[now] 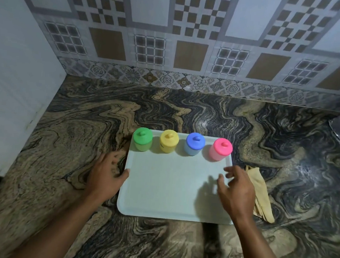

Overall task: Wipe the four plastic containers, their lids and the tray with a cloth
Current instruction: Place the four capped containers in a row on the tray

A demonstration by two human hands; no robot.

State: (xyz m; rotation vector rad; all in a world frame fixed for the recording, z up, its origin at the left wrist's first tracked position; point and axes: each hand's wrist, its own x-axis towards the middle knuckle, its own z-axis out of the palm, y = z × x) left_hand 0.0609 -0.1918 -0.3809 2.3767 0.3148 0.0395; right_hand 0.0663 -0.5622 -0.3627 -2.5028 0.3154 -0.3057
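A swirled stone table carries a pale tray. The left hand lies on the table at the tray's left edge, fingers loose, thumb touching the rim, grasping nothing. The right hand hovers over the tray's right side, fingers spread and released. A folded tan cloth lies just beside the tray's right edge. Along the tray's far edge stand four lidded containers: green container, yellow container, blue container, pink container.
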